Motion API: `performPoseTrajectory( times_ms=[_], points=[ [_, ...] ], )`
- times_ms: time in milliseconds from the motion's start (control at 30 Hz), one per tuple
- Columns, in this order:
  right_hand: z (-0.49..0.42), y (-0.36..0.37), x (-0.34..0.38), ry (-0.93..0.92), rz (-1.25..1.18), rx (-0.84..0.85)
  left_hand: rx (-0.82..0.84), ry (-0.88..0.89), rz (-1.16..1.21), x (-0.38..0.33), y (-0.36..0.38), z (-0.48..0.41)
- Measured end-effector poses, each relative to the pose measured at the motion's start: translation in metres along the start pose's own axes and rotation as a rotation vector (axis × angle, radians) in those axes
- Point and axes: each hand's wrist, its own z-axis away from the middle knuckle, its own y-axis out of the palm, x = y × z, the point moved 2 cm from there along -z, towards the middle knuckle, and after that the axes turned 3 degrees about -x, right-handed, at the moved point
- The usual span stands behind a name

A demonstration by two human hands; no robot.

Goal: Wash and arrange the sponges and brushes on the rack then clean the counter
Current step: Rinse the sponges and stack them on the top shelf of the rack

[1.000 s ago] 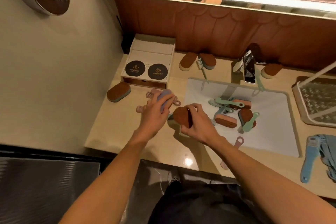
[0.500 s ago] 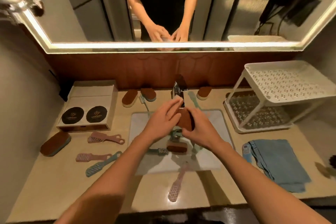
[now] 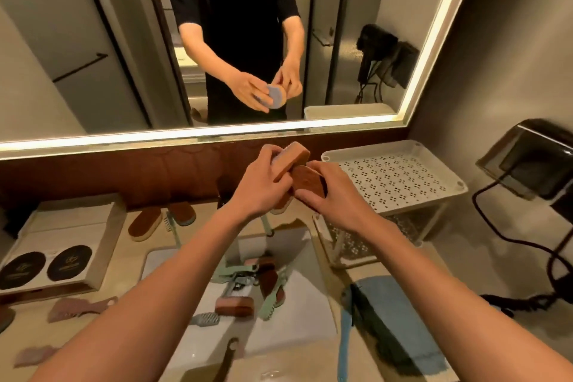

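Now each hand has one sponge: left hand (image 3: 260, 186) clasps the paler sponge (image 3: 291, 158), right hand (image 3: 325, 195) the darker sponge (image 3: 308, 181); pressed together over the sink (image 3: 310, 313), either could slip.

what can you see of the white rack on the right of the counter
The white rack is a two-tier stand that looks like plastic. Its top tray has a raised rim and a floor pierced with small clustered holes; slim white legs carry it above a similar perforated lower tray. Both tiers look bare. It stands upright on the counter, right of the sink and behind the blue cloth. Neither hand touches it.
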Motion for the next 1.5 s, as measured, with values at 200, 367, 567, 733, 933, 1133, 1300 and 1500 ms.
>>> performPoseTrajectory(
  times_ms=[200,367,567,733,933,1133,1300,1500],
  points=[
    [-0.013,-0.047,-0.042,0.027,0.084,-0.028,0.046,0.029,-0.038,-0.031,0.046,-0.034],
    [-0.018,-0.067,-0.079,0.068,0.183,-0.041,-0.023,0.078,-0.087,-0.034,0.089,-0.058],
    [-0.023,-0.076,-0.116,0.102,0.104,-0.125,-0.069,0.146,-0.213,-0.036,0.12,-0.086],
    [-0.03,-0.073,-0.138,0.138,-0.036,-0.167,-0.065,0.091,-0.203,-0.034,0.141,-0.1],
    [-0.046,-0.058,-0.151,0.105,0.005,-0.004,-0.122,0.038,-0.199,-0.031,0.153,-0.108],
    [-0.054,-0.055,-0.158,0.116,-0.027,-0.07,-0.155,0.024,-0.147,-0.021,0.153,-0.114],
    [-0.054,-0.055,-0.158,0.135,-0.037,-0.114,-0.094,0.026,-0.154,-0.01,0.161,-0.106],
    [-0.059,-0.053,-0.154,0.145,-0.043,-0.141,-0.088,-0.171,-0.119,-0.007,0.175,-0.091]
  ],
)
